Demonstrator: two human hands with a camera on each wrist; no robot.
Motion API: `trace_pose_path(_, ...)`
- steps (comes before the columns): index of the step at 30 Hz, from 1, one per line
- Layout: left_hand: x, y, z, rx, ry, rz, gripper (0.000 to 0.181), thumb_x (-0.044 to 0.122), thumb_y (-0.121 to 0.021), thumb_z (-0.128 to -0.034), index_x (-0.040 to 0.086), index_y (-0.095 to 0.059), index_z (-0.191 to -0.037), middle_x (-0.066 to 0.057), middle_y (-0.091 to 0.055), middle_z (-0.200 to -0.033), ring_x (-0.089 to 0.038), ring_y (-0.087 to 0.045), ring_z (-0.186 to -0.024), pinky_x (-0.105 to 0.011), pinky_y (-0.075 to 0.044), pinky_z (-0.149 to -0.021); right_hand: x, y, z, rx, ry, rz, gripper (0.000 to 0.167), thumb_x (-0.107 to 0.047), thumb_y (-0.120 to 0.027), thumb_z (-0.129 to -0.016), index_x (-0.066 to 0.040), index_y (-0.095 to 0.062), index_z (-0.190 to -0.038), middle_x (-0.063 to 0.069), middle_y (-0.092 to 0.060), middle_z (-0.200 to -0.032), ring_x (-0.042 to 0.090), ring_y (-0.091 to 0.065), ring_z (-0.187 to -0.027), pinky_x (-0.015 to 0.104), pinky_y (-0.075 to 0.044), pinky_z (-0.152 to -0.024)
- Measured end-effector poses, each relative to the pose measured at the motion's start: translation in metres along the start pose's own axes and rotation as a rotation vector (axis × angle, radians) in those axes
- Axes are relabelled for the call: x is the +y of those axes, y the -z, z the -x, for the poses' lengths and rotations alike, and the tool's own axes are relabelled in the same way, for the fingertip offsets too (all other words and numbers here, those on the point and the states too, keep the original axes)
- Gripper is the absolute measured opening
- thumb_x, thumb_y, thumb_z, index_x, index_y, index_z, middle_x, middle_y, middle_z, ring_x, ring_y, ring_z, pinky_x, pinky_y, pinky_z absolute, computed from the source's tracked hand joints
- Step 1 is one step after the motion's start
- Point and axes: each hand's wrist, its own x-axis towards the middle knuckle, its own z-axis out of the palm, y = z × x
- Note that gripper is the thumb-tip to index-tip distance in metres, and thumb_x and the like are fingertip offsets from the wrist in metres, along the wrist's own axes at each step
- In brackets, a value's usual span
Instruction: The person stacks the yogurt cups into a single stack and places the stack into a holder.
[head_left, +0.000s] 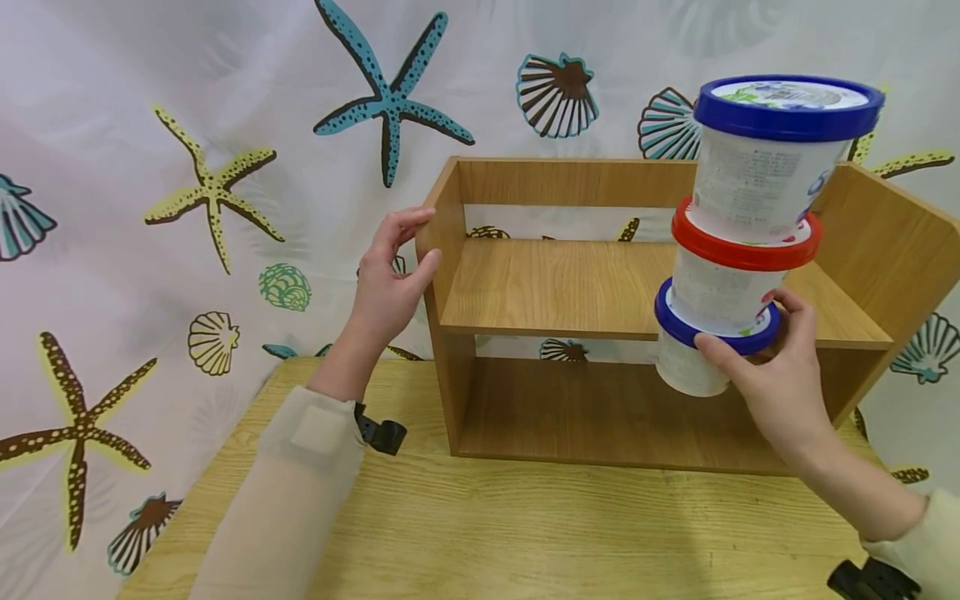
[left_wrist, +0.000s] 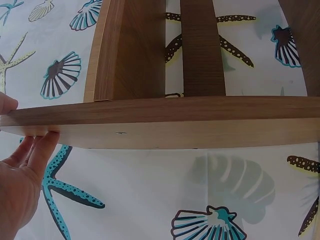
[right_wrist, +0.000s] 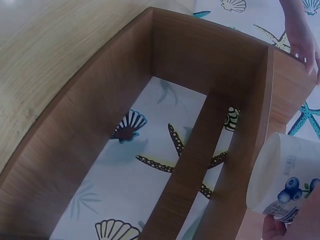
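In the head view my right hand (head_left: 787, 383) grips the lowest of three stacked lidded tubs, a white tub with a blue lid (head_left: 686, 367). On it stands a tub with a red lid (head_left: 723, 287), and on top a larger tub with a blue lid (head_left: 768, 179). The stack leans a little to the right, held before the wooden shelf (head_left: 562, 283). The right wrist view shows blueberries printed on the gripped tub (right_wrist: 285, 175). My left hand (head_left: 393, 275) holds the upper front edge of the shelf's left side panel, thumb and fingers on either face (left_wrist: 22, 185).
The two-level shelf stands on a light wooden table (head_left: 525, 525), against a white curtain (head_left: 247, 83) printed with starfish and shells. Its side panels rise above the upper board (head_left: 555, 283). A small black wrist camera (head_left: 386, 435) sits on the left sleeve.
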Motion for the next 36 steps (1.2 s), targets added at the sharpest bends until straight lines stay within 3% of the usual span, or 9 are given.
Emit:
trace_pose_path(5, -0.006, -0.001, -0.002, 0.000, -0.002, -0.005, 0.036, -0.005, -0.055, -0.0936, -0.003, -0.049, -0.129, -0.017, -0.047, -0.138, -0.028, -0.046, -0.126, -0.047, -0.038, -0.105, -0.006, -0.002, -0.009, 0.009, 0.027, -0.040, 0.073, -0.017, -0.068, -0.091, -0.018, -0.018, -0.145, 0.005, -0.035, -0.137, 0.018, -0.041, -0.117, 0.028, -0.039, -0.090)
trace_pose_path(9, 0.010, 0.000, 0.001, -0.004, 0.006, -0.010, 0.035, -0.007, -0.053, -0.0935, -0.006, -0.048, -0.128, -0.021, -0.046, -0.138, -0.031, -0.046, -0.126, -0.048, -0.038, -0.104, -0.009, -0.004, -0.014, 0.012, 0.041, -0.063, 0.073, -0.018, -0.068, -0.091, -0.017, -0.019, -0.145, 0.004, -0.035, -0.136, 0.018, -0.040, -0.117, 0.030, -0.038, -0.089)
trace_pose_path(15, 0.010, 0.000, 0.001, -0.002, 0.012, -0.011, 0.035, -0.006, -0.053, -0.0937, -0.006, -0.048, -0.129, -0.020, -0.046, -0.138, -0.031, -0.046, -0.126, -0.048, -0.039, -0.104, -0.013, -0.009, -0.020, 0.019, 0.043, -0.084, 0.072, -0.019, -0.068, -0.091, -0.016, -0.019, -0.144, 0.004, -0.037, -0.134, 0.017, -0.041, -0.116, 0.030, -0.038, -0.090)
trace_pose_path(20, 0.008, 0.000, 0.002, -0.002, 0.011, -0.008, 0.035, -0.006, -0.053, -0.0938, -0.006, -0.048, -0.128, -0.020, -0.046, -0.138, -0.030, -0.046, -0.126, -0.048, -0.039, -0.104, -0.011, -0.013, -0.024, 0.009, 0.041, -0.074, 0.072, -0.019, -0.068, -0.091, -0.017, -0.019, -0.143, 0.004, -0.038, -0.133, 0.017, -0.042, -0.116, 0.030, -0.038, -0.091)
trace_pose_path(28, 0.008, 0.000, 0.001, 0.000, 0.016, -0.018, 0.035, -0.005, -0.054, -0.0939, -0.005, -0.048, -0.129, -0.019, -0.046, -0.138, -0.030, -0.046, -0.126, -0.048, -0.040, -0.103, -0.009, -0.018, -0.033, -0.006, 0.036, -0.061, 0.076, -0.024, -0.068, -0.091, -0.015, -0.015, -0.144, 0.009, -0.034, -0.139, 0.020, -0.038, -0.123, 0.040, -0.035, -0.102)
trace_pose_path(36, 0.008, 0.000, 0.002, 0.000, 0.016, -0.017, 0.035, -0.006, -0.054, -0.0938, -0.005, -0.048, -0.129, -0.020, -0.046, -0.138, -0.031, -0.045, -0.127, -0.048, -0.038, -0.105, -0.006, -0.026, -0.043, 0.009, 0.011, -0.039, 0.078, -0.028, -0.069, -0.090, -0.013, -0.015, -0.144, 0.012, -0.037, -0.137, 0.020, -0.040, -0.121, 0.037, -0.037, -0.100)
